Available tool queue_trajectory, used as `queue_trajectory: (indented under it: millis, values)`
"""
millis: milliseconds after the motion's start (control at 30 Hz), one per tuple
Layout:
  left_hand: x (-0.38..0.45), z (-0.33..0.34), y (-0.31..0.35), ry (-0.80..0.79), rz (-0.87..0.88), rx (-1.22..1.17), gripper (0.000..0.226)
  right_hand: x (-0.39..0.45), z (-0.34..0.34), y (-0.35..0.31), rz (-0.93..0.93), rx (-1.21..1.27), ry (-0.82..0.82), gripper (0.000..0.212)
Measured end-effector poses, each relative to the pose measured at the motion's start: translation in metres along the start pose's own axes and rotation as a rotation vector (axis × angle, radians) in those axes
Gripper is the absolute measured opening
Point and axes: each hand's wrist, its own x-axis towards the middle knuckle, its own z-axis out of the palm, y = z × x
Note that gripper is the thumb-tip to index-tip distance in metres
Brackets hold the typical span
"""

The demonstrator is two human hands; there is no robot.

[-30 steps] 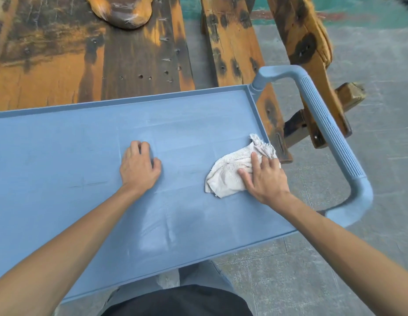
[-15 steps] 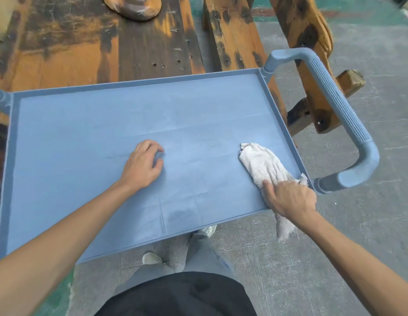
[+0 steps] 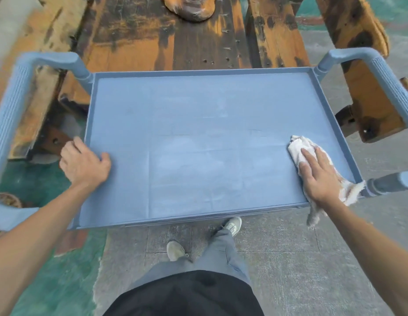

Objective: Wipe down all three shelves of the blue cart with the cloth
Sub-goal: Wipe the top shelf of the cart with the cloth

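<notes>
At the bottom of the frame I see my own dark shirt, grey trousers and two pale shoes (image 3: 232,224) on the grey paved floor (image 3: 301,258). Just above them sits the top shelf (image 3: 198,137) of the blue cart, filling the middle of the picture. My right hand (image 3: 319,176), at the lower right, lies flat with straight fingers pressing the white cloth (image 3: 300,147) onto the shelf near its right rim (a frayed end of the cloth hangs over the near right corner). My left hand (image 3: 84,163), at the middle left, has its fingers curled over the shelf's left rim, gripping it. Ribbed blue handles stand at both ends, the left handle (image 3: 9,124) and the right handle (image 3: 390,80). Beyond the cart, across the top of the frame, lie weathered orange-and-black wooden planks (image 3: 198,42).
</notes>
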Motion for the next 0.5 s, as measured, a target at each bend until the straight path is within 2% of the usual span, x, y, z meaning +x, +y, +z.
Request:
queue_trajectory:
  millis: [67,133,233,333,500]
  values:
    - [0.006,0.004,-0.014,-0.111,-0.207,-0.136,0.058,-0.004,0.006,-0.016,0.065,-0.014,-0.008,0.059]
    - [0.016,0.009,-0.022,-0.190,-0.303,-0.349,0.053,-0.010,0.015,-0.034,0.120,-0.029,-0.018,0.060]
    - [0.029,0.009,-0.025,-0.255,-0.351,-0.709,0.071,-0.024,0.031,-0.066,0.138,-0.040,-0.042,0.058]
    - [0.033,0.015,-0.038,-0.359,-0.360,-0.897,0.091,-0.036,0.052,-0.117,0.056,-0.050,-0.086,0.064]
    - [0.037,0.024,-0.048,-0.399,-0.437,-1.086,0.097,-0.062,0.094,-0.213,-0.154,-0.053,-0.116,0.070]
